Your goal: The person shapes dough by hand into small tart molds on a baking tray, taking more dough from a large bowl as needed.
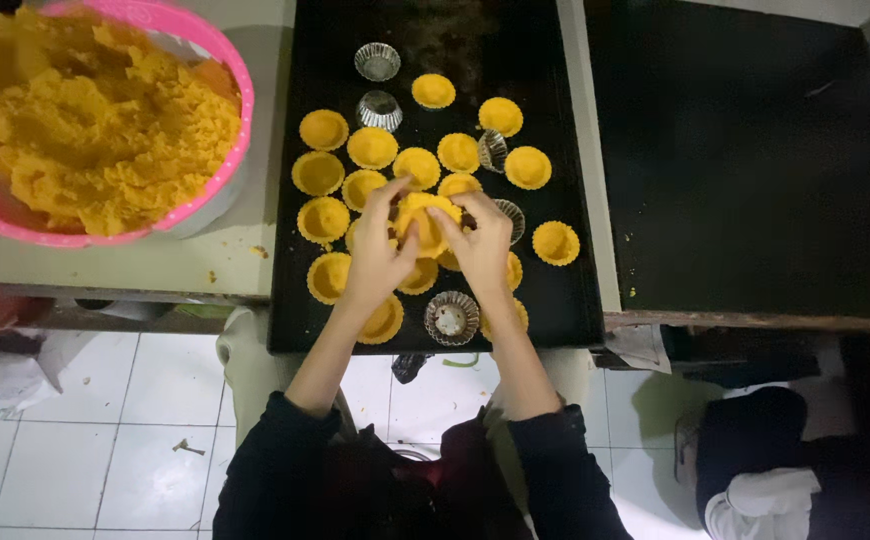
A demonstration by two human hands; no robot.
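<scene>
My left hand (373,262) and right hand (482,248) meet over the middle of the black tray (555,300), and both grips are closed on one yellow dough shell (423,222): fingers curled around its rim from either side, thumbs pressing into the hollow. I judge that two-sided hold keeps the thin wall even while it is shaped; whether a metal mould sits under it I cannot tell, as the fingers hide its base.

Around that shell the tray carries many finished yellow cups, packed close in rough rows near my hands and looser toward the far edge. Empty fluted tin moulds (378,62) stand at the far end, and one mould (451,318) with crumbs in it sits just beside my right wrist.

To the left, on the pale counter (155,262), a pink bowl (225,60) heaped with yellow dough stays within easy reach. A second dark tray (755,150) lies to the right. White floor tiles (85,440) show below.
</scene>
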